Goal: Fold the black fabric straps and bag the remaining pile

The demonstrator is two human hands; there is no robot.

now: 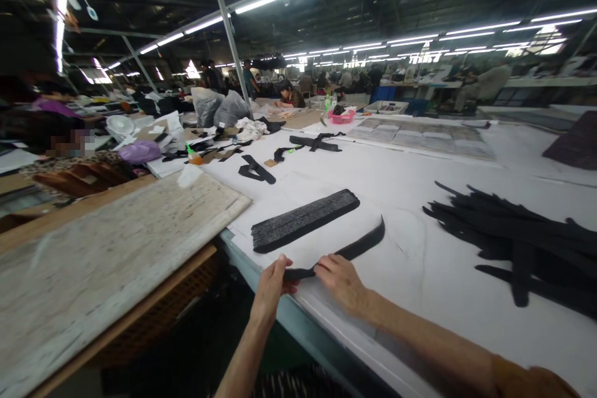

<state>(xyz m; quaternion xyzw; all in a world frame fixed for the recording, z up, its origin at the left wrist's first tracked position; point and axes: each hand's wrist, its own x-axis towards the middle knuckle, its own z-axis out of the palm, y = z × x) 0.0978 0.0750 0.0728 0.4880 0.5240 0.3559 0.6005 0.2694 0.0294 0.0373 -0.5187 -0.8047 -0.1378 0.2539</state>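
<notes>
A long black fabric strip (pixel 361 244) lies partly on the white table (pixel 401 286), its near end between my two hands at the front edge. My left hand (pixel 272 286) grips that end between thumb and fingers. A little further along, the fingertips of my right hand (pixel 341 280) pinch the same strip. Just beyond the hands rests a neat stack of black strips (pixel 305 221) with a speckled grey top. A large loose pile of black strips (pixel 527 249) spreads over the right side of the table.
A pale stained board (pixel 116 267) stands at the left. Further back are crossed black pieces (pixel 256 169), an orange-filled bottle (pixel 194 157), a pink basket (pixel 341 115) and flat grey panels (pixel 422 135). A person (pixel 74 143) is at the far left, others behind.
</notes>
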